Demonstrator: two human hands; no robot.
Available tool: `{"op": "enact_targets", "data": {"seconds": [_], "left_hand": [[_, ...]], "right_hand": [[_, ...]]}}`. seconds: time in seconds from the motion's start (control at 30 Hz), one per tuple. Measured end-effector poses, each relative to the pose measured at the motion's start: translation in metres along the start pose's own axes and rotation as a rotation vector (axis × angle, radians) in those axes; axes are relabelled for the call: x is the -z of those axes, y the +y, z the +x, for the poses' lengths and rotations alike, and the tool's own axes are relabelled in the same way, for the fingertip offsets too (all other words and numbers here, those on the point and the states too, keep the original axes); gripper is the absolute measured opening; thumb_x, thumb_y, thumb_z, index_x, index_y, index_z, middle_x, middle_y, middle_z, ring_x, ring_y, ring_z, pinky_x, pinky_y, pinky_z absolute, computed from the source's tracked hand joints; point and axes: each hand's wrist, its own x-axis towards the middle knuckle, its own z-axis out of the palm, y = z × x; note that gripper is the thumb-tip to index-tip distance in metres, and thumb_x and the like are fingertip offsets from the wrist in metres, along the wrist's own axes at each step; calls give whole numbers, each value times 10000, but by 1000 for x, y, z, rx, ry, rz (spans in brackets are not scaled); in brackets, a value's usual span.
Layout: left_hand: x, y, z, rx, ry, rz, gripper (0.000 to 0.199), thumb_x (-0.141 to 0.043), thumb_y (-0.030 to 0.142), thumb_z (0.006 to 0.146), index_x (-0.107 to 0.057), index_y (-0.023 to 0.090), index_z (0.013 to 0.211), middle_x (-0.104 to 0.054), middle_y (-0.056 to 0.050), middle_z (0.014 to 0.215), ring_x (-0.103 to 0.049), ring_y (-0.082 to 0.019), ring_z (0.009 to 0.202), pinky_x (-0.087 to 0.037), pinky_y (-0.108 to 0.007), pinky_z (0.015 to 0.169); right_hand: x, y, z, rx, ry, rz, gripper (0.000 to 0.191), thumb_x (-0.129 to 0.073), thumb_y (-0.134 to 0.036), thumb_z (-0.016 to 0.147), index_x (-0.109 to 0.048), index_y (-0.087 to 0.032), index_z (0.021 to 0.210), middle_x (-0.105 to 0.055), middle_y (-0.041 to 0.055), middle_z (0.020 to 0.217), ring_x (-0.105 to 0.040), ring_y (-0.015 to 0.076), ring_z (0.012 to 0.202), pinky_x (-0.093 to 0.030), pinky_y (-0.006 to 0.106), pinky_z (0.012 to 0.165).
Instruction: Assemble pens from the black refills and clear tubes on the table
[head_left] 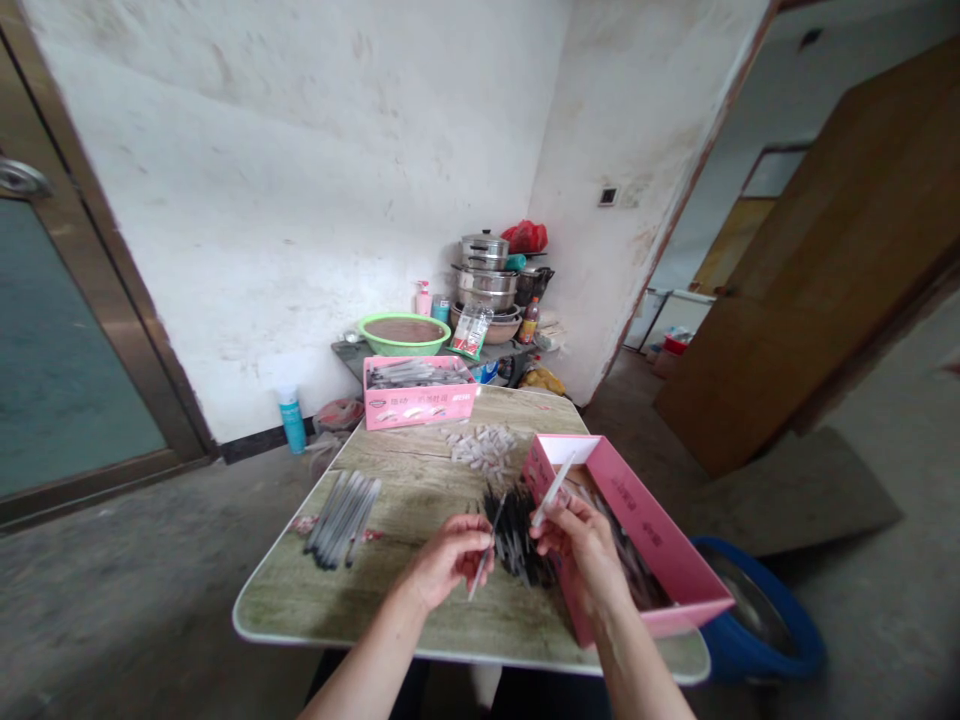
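My left hand (454, 562) pinches a thin dark-tipped stick (482, 568) over the table's front half. A pale, translucent tube (556, 489) is held between the fingers of my right hand (576, 535), beside the pink box at the right. Below and between the hands lies a pile of thin black pieces (514, 535). Small whitish pieces (484, 450) are scattered behind it. A bundle of grey tubes with dark ends (343, 518) lies side by side at the left of the table.
An open pink box (652, 510) with long pieces inside spans the table's right edge. Another pink box (420, 408), full of tubes, stands at the back. Behind are a green basin (403, 347) and stacked pots (486, 287). A blue tub (799, 625) sits at the right.
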Motion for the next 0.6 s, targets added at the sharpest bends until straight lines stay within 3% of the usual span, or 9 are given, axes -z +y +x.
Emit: {"op": "enact_targets", "data": {"seconds": [0.1, 0.2, 0.6], "left_hand": [[-6, 0, -9, 79, -118, -41, 120, -611, 203, 708, -566, 132, 793, -650, -39, 560, -524, -95, 348, -345, -158, 316], [-7, -3, -13, 113, -162, -55, 112, -606, 186, 707, -569, 130, 796, -654, -46, 558, -527, -98, 346, -343, -155, 311], [-16, 3, -13, 97, -152, -63, 101, -620, 199, 721, -592, 139, 797, -644, -36, 556, -515, -88, 342, -322, -157, 317]], "right_hand": [[2, 9, 13, -8, 65, 83, 239, -789, -305, 680, -645, -124, 743, -682, 30, 647, -631, 113, 507, -530, 185, 448], [2, 13, 18, -42, 84, 112, 262, -814, -305, 645, -649, -121, 733, -699, 42, 654, -653, 124, 510, -555, 196, 472], [-10, 9, 6, -137, 30, 102, 246, -800, -294, 658, -624, -124, 692, -693, 37, 625, -631, 117, 470, -526, 196, 439]]}}
